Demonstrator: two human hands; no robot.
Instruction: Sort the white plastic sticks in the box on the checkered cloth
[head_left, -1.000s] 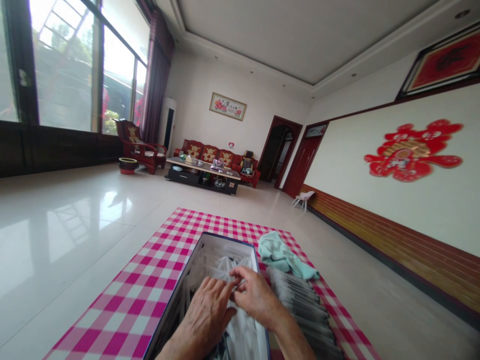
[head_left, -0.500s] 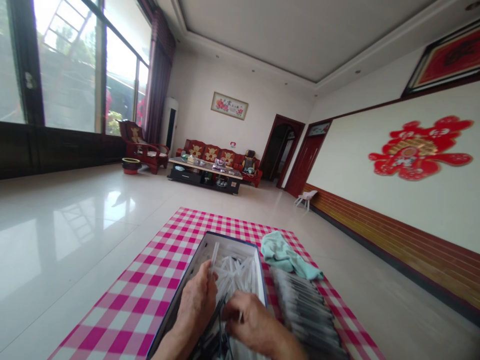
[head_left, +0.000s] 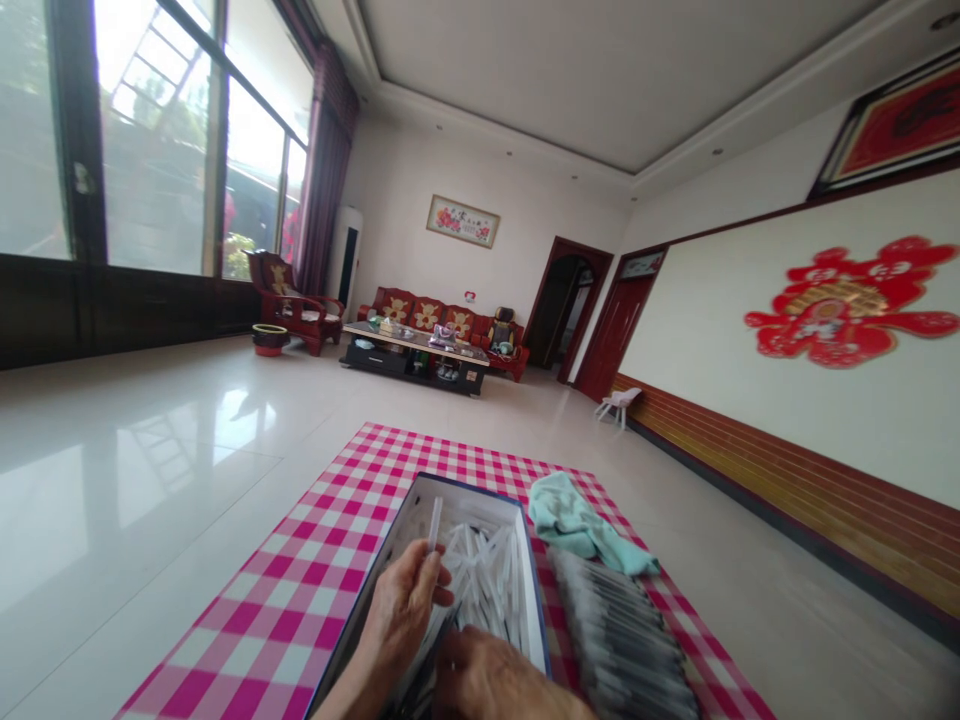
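My left hand [head_left: 409, 600] is closed around a clear plastic tube [head_left: 435, 522], which stands up out of the fingers over the open box [head_left: 534, 590]. Inside the box, many loose translucent tubes [head_left: 487, 570] lie in a heap just beyond my hands. My right hand [head_left: 491, 675] reaches down into the near part of the box, close to some thin dark pieces [head_left: 427, 665]. Its fingers are blurred and mostly hidden, so any hold there does not show. To the right of the box lies a row of slim dark-and-clear sticks [head_left: 622, 635], smeared by motion.
A mint-green cloth [head_left: 581, 525] lies crumpled behind the row. Everything rests on a pink-and-white checked cloth [head_left: 300, 560]. Farther off are a low table [head_left: 412, 355], a red wooden sofa [head_left: 427, 312], a potted container [head_left: 268, 340] and a small stool [head_left: 619, 405].
My right hand has gone lower into the near part of the box. My left hand still holds the tube. The whole view has shifted slightly.
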